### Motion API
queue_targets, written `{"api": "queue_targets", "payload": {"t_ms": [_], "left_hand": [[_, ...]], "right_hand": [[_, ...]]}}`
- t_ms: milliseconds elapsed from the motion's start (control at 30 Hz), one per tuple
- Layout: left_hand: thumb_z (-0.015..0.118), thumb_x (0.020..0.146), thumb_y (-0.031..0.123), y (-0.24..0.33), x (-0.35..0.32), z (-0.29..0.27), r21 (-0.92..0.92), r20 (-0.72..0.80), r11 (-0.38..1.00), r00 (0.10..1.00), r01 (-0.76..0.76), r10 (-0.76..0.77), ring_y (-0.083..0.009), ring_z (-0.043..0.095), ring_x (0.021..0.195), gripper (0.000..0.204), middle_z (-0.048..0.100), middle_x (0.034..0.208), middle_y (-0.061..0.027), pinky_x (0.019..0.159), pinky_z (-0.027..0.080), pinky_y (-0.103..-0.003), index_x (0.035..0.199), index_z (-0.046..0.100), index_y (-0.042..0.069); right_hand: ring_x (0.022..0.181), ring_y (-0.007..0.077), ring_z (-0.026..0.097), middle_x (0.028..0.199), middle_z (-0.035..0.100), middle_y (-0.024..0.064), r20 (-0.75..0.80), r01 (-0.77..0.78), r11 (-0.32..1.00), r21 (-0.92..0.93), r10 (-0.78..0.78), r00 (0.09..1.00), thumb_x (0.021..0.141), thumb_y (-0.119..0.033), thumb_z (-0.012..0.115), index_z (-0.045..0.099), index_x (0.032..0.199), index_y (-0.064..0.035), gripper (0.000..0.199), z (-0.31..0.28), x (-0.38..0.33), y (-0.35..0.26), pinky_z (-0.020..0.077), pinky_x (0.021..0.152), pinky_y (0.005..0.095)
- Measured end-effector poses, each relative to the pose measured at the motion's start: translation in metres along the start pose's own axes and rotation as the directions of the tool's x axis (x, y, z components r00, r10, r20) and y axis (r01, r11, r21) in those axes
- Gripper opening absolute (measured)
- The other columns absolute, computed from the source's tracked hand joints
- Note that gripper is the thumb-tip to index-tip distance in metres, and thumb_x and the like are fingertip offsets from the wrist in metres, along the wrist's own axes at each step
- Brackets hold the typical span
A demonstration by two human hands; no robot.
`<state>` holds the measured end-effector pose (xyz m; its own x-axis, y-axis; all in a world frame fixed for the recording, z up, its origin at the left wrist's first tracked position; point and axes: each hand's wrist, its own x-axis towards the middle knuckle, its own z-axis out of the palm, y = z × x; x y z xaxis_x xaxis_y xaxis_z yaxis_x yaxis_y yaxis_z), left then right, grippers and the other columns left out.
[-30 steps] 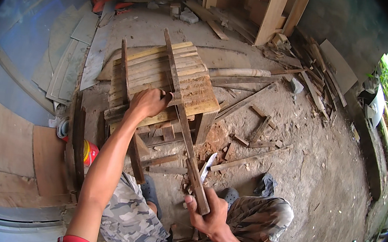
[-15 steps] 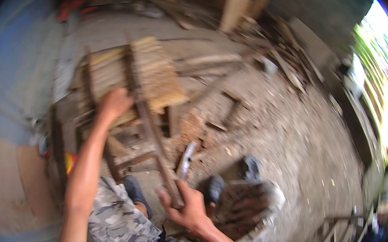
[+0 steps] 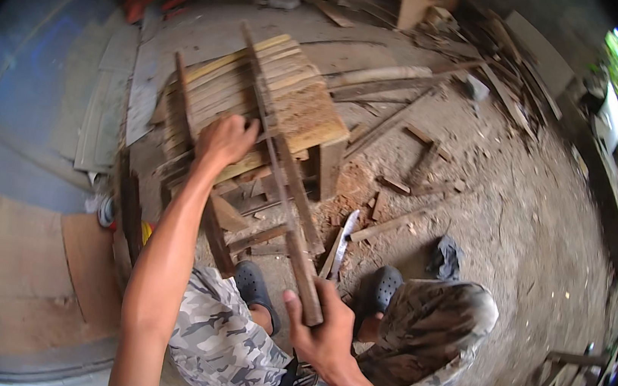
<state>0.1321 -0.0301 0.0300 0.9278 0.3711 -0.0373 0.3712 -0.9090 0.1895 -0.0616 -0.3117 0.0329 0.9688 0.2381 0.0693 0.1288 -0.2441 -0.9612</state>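
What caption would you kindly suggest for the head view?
Right hand holding a wooden strip by its near end, left hand over a slatted wooden bench, wood scraps on the floor.

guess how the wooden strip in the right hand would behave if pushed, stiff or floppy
The wooden strip is probably stiff, as it runs straight beyond the right hand without visible sag. It seems unlikely to roll, since its near end looks squared off. Long and thin, it may swing sideways if pushed far from that hand.

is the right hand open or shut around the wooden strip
Shut: the right hand grips the wooden strip by its near end, thumb left, fingers right.
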Motion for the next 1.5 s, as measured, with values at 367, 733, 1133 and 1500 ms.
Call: {"api": "queue_targets", "payload": {"t_ms": [367,733,1133,1500], "left_hand": [[0.046,0.102,0.047,-0.018,0.0,0.008,-0.146,0.095,0.989,0.995,0.022,-0.008,-0.0122,0.042,0.055,0.052,0.044,0.06,0.0012,0.05,0.039,-0.034,0.063,0.042,0.013],[0.045,0.102,0.047,-0.009,-0.006,0.002,0.01,0.012,1.0,1.0,-0.012,0.012,-0.033,0.064,0.062,0.06,0.064,0.069,-0.0222,0.063,0.051,-0.047,0.073,0.063,-0.003],[0.046,0.101,0.05,-0.004,-0.014,-0.004,-0.016,-0.033,0.999,0.999,0.036,-0.036,-0.0374,0.067,0.067,0.062,0.067,0.072,-0.0236,0.067,0.053,-0.048,0.075,0.067,-0.002],[0.048,0.1,0.047,-0.014,-0.01,0.004,-0.026,-0.089,0.999,0.995,-0.045,0.042,-0.036,0.069,0.066,0.057,0.069,0.071,-0.0228,0.064,0.055,-0.047,0.078,0.072,-0.001]], "right_hand": [[0.086,0.0302,0.076,0.103,0.072,0.025,0.145,0.253,0.964,-0.075,-0.241,0.96,0.086,-0.005,0.073,0.049,0.141,0.0047,0.061,-0.018,-0.005,0.02,0.0566,0.071,0.0318],[0.071,0.0324,0.073,0.087,0.072,0.0212,0.05,0.29,0.957,0.011,-0.29,0.956,0.084,-0.002,0.072,0.055,0.14,-0.0032,0.059,-0.025,0.004,0.013,0.0554,0.061,0.0364],[0.086,0.0154,0.074,0.103,0.074,0.0227,0.096,0.188,0.982,-0.011,-0.186,0.978,0.085,0.004,0.068,0.055,0.137,0.004,0.053,-0.031,0.002,0.001,0.0543,0.072,0.0254],[0.092,0.0233,0.072,0.106,0.073,0.0216,0.026,0.172,0.984,0.051,-0.173,0.985,0.088,0.0,0.068,0.055,0.141,-0.0047,0.054,0.007,0.049,0.001,0.0559,0.071,0.0294]]}}
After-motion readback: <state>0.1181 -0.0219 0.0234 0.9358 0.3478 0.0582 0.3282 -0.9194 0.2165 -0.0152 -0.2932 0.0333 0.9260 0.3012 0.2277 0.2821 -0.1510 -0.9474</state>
